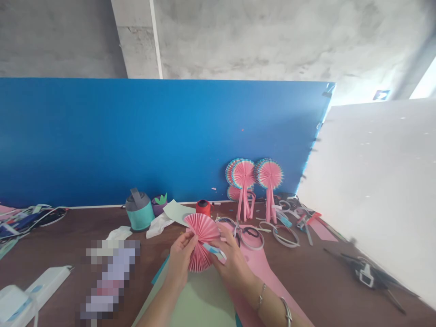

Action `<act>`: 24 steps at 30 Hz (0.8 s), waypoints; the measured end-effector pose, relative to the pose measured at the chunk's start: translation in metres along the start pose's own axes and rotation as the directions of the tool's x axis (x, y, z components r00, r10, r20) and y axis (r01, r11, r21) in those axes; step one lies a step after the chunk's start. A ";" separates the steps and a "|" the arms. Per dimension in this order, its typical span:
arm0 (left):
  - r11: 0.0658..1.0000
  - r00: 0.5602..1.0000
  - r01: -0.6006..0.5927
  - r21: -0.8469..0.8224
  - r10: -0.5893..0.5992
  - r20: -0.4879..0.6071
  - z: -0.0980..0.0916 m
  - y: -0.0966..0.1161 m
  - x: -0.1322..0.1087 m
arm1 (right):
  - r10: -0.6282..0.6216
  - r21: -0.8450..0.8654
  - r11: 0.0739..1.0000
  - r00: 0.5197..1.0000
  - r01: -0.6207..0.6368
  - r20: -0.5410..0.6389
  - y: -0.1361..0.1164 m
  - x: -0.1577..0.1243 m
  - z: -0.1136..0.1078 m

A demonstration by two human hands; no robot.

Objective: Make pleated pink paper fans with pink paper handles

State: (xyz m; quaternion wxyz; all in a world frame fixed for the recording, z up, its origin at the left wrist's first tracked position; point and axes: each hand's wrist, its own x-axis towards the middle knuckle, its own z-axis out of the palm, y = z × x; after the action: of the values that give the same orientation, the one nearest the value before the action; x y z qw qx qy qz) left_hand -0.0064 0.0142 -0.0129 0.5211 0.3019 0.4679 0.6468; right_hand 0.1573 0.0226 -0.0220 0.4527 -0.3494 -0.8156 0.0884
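Note:
A pink pleated paper fan point(201, 227), spread into a nearly full circle, is held up over the light green sheet point(194, 299). My left hand point(181, 256) pinches it at the left side near the centre, thumb on the front. My right hand point(233, 256) is closed at its right edge, with fingers partly behind the pleats. A short blue-and-white piece point(214, 250) sticks out beside the right fingers; what it is, I cannot make out. Under the right forearm lies a pink paper sheet point(254, 263).
Finished-looking pink round fans point(245, 175) stand against the blue partition point(136, 136). A teal container point(140, 213), a red roll point(203, 207) and white tissue point(158, 225) sit at the back. Rings of tape point(286, 236) and a pink scrap lie right; a power strip point(44, 290) lies left.

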 end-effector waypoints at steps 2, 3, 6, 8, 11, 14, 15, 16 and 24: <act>1.000 1.000 -0.004 0.013 0.004 -0.010 0.001 0.001 -0.001 | -0.008 -0.015 1.000 1.000 0.007 -0.021 0.001 -0.001 0.002; 1.000 1.000 -0.003 0.018 0.003 -0.017 0.001 0.001 -0.001 | -0.012 -0.021 1.000 0.999 0.011 -0.032 0.001 -0.002 0.002; 1.000 1.000 0.009 0.019 -0.008 -0.019 0.003 0.002 -0.002 | -0.019 -0.039 0.999 0.998 0.016 -0.057 0.000 -0.002 0.003; 1.000 1.000 0.020 0.009 -0.020 -0.003 0.004 0.002 -0.002 | -0.027 -0.048 0.999 0.997 0.023 -0.072 -0.002 -0.001 0.001; 0.998 0.997 0.061 0.001 -0.061 0.044 0.006 0.005 -0.004 | -0.028 -0.051 0.998 0.997 0.024 -0.069 -0.003 0.002 -0.001; 0.996 0.992 0.085 -0.009 -0.084 0.089 0.008 0.008 -0.007 | -0.026 -0.056 0.998 0.998 0.023 -0.058 -0.004 0.003 -0.002; 0.996 0.992 0.083 -0.014 -0.081 0.097 0.009 0.008 -0.008 | -0.027 -0.054 0.998 0.998 0.024 -0.057 -0.004 0.003 -0.003; 0.997 0.992 0.079 -0.019 -0.077 0.101 0.009 0.009 -0.008 | -0.029 -0.049 0.998 0.998 0.026 -0.060 -0.004 0.003 -0.003; 0.997 0.995 0.051 -0.056 -0.045 0.094 0.004 0.003 -0.002 | -0.007 -0.003 1.000 0.998 0.007 -0.061 0.000 0.000 0.002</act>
State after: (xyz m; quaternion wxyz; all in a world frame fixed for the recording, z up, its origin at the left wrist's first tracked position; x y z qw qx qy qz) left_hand -0.0033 0.0132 -0.0081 0.5663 0.3050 0.4311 0.6328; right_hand 0.1556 0.0230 -0.0239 0.4770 -0.3497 -0.8028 0.0749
